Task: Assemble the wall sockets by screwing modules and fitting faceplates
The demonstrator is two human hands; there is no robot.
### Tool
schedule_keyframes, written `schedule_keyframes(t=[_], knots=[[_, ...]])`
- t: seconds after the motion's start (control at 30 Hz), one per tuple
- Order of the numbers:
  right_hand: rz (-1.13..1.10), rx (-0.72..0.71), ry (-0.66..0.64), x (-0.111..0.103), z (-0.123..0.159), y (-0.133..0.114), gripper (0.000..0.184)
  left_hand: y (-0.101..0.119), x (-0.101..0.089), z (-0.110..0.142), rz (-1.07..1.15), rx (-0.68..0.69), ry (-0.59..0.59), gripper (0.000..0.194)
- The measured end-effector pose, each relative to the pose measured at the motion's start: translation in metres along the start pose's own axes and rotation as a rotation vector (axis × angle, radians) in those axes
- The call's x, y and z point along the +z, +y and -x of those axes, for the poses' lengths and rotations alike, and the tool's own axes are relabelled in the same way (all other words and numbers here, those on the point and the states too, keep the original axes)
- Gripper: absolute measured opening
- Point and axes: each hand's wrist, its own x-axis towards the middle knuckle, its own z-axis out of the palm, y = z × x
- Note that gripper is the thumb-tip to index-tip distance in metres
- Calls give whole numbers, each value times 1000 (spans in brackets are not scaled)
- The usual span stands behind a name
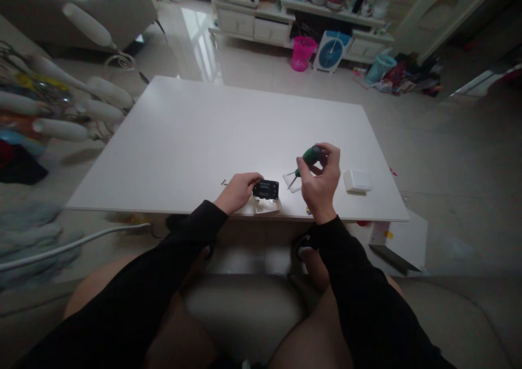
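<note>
My left hand [240, 191] is closed on the edge of a small black rectangular plate [266, 189], which is tilted up. Just below the plate is a white open box [268, 205] at the table's front edge; whether the two touch I cannot tell. In my right hand [321, 181] is a screwdriver [310, 156] with a green and black handle, gripped between thumb and fingers. Its shaft points down and left over a flat white piece [291, 182] on the table. Small screws [223, 182] lie left of my left hand.
The white table [228, 124] spans the middle of the view. A white square box [358, 180] sits near its right edge. By my right wrist is a small yellow and blue item [309, 210]. A chair-like frame with padded bars [89, 94] stands left of the table.
</note>
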Motion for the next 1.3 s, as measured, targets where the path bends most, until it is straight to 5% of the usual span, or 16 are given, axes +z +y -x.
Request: schedule_keyframes(t=[0.13,0.33,0.57,0.83,0.9,1.07,1.3], knots=[[13,63,-102,-3,-2,-3,34,3,-3,-3,11,95,35,23],[95,198,-646,0,2,-3,22,11,-11,-8,54,170,-50,20],[127,214,-846,4,3,3,19,11,-11,-5,80,200,-96,20],[178,295,-819,0,0,9,14,4,-2,-5,129,13,-74,28],[253,290,-765,-2,-2,13,12,-8,2,-3,0,-17,-103,32],[381,306,-648,-6,-3,23,11,-36,13,9,-313,44,-393,33],[423,340,-629,-3,-1,25,10,-29,16,18,-583,29,-384,23]])
